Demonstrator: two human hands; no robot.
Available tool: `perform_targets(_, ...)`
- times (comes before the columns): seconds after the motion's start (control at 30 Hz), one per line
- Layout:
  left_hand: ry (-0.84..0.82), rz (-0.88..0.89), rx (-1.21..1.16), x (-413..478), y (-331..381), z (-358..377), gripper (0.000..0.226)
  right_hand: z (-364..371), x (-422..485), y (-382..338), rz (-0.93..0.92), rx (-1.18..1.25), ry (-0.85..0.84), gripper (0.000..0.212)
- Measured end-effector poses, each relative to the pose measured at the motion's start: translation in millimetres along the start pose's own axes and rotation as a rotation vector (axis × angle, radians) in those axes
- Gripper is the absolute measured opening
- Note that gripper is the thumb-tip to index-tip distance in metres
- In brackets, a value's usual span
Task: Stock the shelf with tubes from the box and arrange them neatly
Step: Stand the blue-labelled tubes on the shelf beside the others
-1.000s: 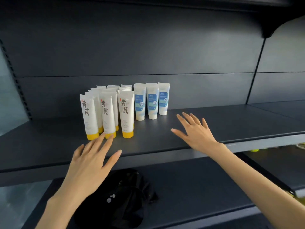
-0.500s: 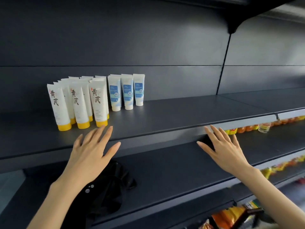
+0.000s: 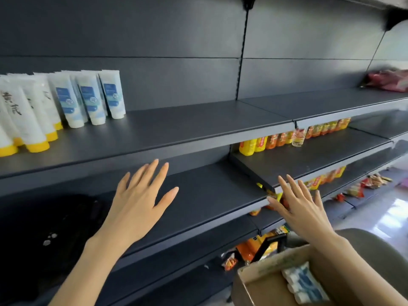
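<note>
Several white tubes with yellow caps stand at the far left of the dark grey shelf. Beside them stand white tubes with blue labels in a row. A cardboard box at the bottom right holds more blue-and-white tubes. My left hand hovers flat with spread fingers in front of the lower shelf, holding nothing. My right hand is also flat and empty, above the box, away from the shelved tubes.
A black bag lies on the lower shelf at left. Yellow and orange bottles line the right bay's lower shelf, with snack packs further down. A red packet sits far right on the upper shelf.
The view has swung right and down, bringing the box into sight. Both hands have dropped from the tube shelf's edge, the right one moving over the box.
</note>
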State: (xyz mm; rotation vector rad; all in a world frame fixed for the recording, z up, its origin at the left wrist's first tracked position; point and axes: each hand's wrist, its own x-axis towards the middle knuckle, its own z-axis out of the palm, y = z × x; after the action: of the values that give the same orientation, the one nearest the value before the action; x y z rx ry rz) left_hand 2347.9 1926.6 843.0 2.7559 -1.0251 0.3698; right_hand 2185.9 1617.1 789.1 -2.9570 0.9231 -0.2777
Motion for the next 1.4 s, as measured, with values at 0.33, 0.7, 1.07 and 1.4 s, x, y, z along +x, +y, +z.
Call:
perform_targets(0.33, -0.247, 0.179, -0.030, 39.4, 95.7, 94.5, 0.079, 52.0, -61.5, 116.3, 0.278, 0.089, -0.143, 0.078)
perform_targets(0.7, -0.545, 0.467, -0.088, 116.6, 176.1, 217.2, 0.065, 142.7, -94.4, 165.7, 0.693, 0.161, -0.299, 0.074)
perform_targets(1.07, -0.754, 0.687, -0.074, 149.1, 236.6, 325.5, 0.065, 240.3, -76.9, 161.5, 0.915, 0.319, -0.397, 0.070)
perform_targets(1.4, -0.855, 0.765, -0.064, 150.2, 282.4, 406.7, 0.066, 333.6, -57.1, 191.9, 1.056, 0.524, -0.407, 0.070)
